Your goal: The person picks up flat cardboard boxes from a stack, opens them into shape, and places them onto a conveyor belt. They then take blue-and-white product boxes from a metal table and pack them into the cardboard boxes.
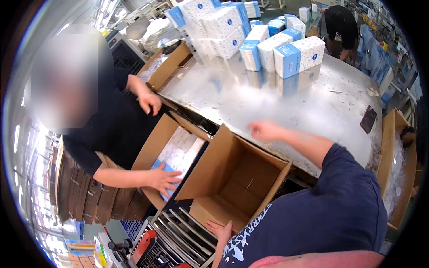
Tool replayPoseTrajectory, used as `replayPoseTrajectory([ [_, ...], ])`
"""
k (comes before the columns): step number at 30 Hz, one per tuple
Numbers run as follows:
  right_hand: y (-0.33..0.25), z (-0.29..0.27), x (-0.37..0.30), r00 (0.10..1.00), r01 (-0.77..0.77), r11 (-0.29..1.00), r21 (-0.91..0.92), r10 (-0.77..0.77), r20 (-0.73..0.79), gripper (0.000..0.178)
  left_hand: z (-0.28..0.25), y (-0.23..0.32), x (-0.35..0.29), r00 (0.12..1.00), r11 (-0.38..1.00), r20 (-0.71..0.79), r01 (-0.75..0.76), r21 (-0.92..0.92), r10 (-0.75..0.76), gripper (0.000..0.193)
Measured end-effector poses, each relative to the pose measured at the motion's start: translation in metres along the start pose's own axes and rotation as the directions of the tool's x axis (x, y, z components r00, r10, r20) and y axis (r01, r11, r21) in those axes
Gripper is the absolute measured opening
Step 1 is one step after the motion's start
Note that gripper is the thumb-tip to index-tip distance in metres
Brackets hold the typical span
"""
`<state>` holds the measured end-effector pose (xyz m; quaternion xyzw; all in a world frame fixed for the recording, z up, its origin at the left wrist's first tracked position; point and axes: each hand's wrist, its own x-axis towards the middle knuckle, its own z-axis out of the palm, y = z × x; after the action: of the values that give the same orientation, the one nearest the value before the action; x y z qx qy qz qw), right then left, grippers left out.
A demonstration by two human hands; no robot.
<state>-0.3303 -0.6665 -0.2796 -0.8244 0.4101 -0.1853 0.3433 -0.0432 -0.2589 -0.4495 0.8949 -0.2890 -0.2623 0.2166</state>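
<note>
An open cardboard box (243, 183) with nothing in it stands in front of me, its flaps raised. My left hand (219, 228) touches the box's near flap at the bottom, fingers apart. Over the table's near edge, beyond the box, my right hand (266, 131) is held out with nothing in it; its fingers are slightly blurred and partly bent. To the left, a second cardboard box (147, 156) holds white-and-blue packs (181, 147). A co-worker's hand (163, 178) lies spread on those packs, and the co-worker's other hand (149, 102) hangs above the box's far side.
Several white-and-blue packs (299, 56) stand on the shiny metal table (330, 98). A phone (368, 119) lies near its right edge. Rollers (185, 232) run below the boxes. Flattened cardboard (94, 196) is stacked at left. A box with clear plastic (395, 169) stands right.
</note>
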Motion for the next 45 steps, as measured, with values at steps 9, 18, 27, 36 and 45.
replayPoseTrajectory([
  [9,0.143,-0.203,0.177,0.818,-0.288,0.705,-0.648,-0.171,-0.550,0.059,-0.012,0.000,0.016,0.945,0.939,0.281,-0.066,-0.337,0.167,0.116],
  [18,0.162,-0.178,0.188,0.858,-0.191,0.675,-0.713,-0.237,-0.455,0.011,-0.063,0.033,0.054,0.623,0.665,0.720,-0.401,0.630,-0.307,0.067],
  [27,0.102,-0.260,0.008,0.931,0.346,0.902,-0.256,-0.297,0.212,0.089,-0.013,0.384,0.080,0.722,0.855,0.651,-0.472,0.217,0.233,0.053],
  [36,0.158,-0.284,0.098,0.971,-0.187,0.721,-0.667,0.237,-0.017,0.092,0.087,0.457,0.084,0.533,0.636,0.471,-0.174,-0.752,0.703,0.096],
  [45,0.224,-0.310,0.173,0.865,-0.374,0.657,-0.655,-0.009,-0.502,0.043,0.098,0.498,0.064,0.671,0.620,0.410,-0.096,-0.778,0.618,0.087],
])
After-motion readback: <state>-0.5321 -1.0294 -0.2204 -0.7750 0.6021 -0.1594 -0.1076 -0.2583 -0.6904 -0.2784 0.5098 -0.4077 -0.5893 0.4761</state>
